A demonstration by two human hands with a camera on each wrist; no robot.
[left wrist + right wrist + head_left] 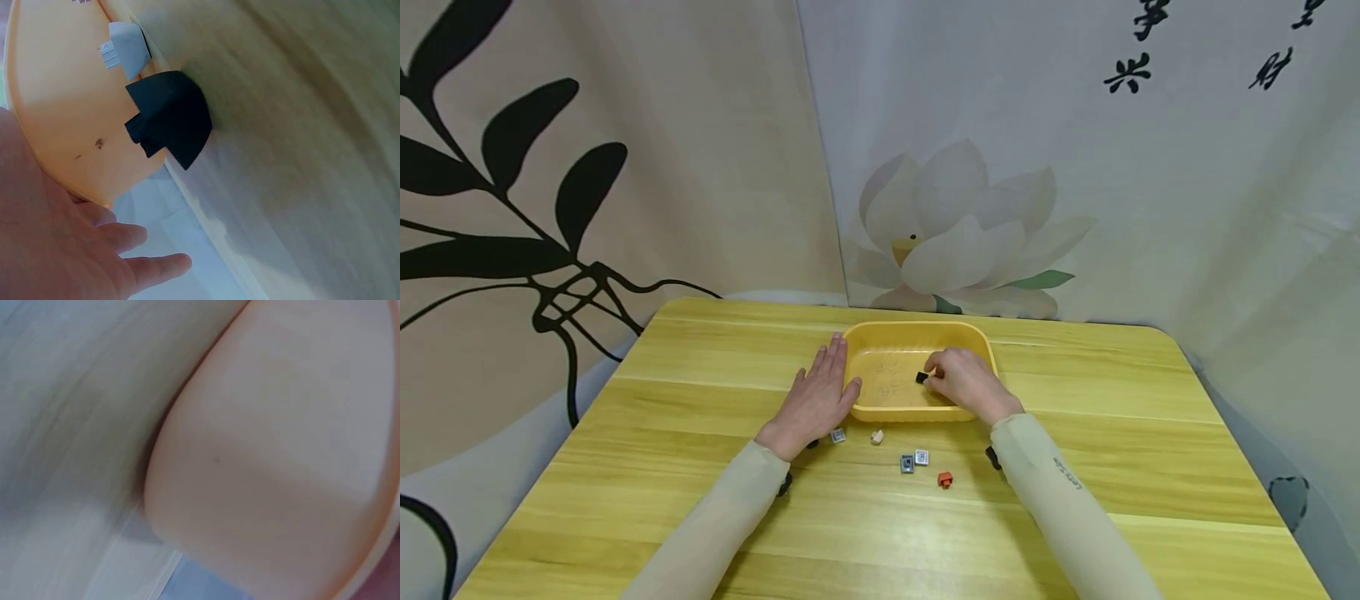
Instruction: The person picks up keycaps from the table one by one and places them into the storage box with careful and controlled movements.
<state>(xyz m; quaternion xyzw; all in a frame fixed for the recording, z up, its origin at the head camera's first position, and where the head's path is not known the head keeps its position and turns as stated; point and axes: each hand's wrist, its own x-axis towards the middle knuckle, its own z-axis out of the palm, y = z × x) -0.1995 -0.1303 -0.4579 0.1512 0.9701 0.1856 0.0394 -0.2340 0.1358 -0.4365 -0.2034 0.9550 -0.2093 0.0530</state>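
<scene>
A shallow yellow tray (910, 414) stands toward the back of the table. My left hand (820, 392) lies with straight fingers along its left rim, thumb over the near left corner. Over the tray's inside, my right hand (966, 383) pinches a small black piece (921, 377) between thumb and fingertips; its exact kind I cannot tell. In the left wrist view, a black piece (178, 115) with a flared body and narrow stub sits by the tray, beside a white piece (130, 50) of similar shape. The right wrist view is mostly the tray's wall (250, 487).
Several small pieces lie on the table in front of the tray: a white one (877, 437), a grey square (907, 464), white squares (921, 457) and a red one (945, 480). Behind the wooden table (1075, 367) hangs a printed curtain (1150, 208).
</scene>
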